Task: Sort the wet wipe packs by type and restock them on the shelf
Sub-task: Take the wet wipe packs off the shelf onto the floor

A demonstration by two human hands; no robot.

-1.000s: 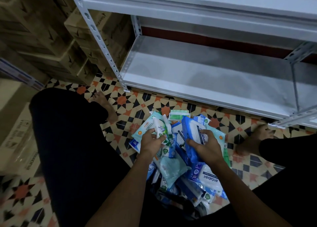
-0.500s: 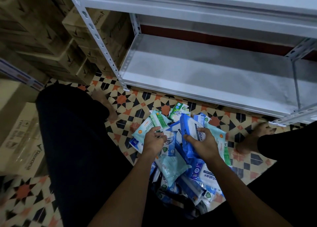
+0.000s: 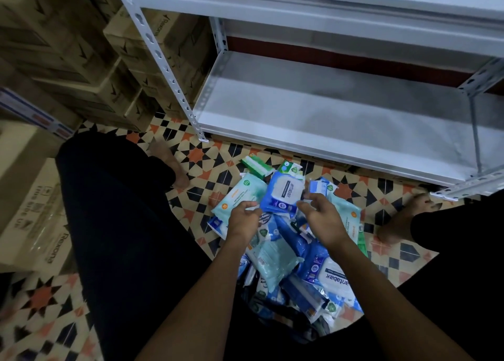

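Note:
A heap of wet wipe packs (image 3: 275, 259) lies on the patterned floor between my legs, in blue, teal and green wrappers. On its far side a blue Antabax pack (image 3: 285, 193) lies face up, a teal pack (image 3: 237, 199) to its left and a small green pack (image 3: 256, 165) behind. My left hand (image 3: 244, 220) hovers at the teal pack's near edge and my right hand (image 3: 321, 219) at the blue pack's right edge. Both have loosely curled fingers and hold nothing. The white metal shelf (image 3: 327, 115) stands just beyond the heap with a bare bottom board.
Brown cartons (image 3: 81, 60) are stacked to the left of the shelf's perforated post (image 3: 163, 69). A large taped carton (image 3: 32, 210) sits by my left knee. My bare feet (image 3: 171, 161) (image 3: 403, 216) flank the heap on the tiled floor (image 3: 196, 153).
My right hand let go of the blue pack, which now lies flat on the heap's far side. My left hand released its white and green pack. Both hands are now free.

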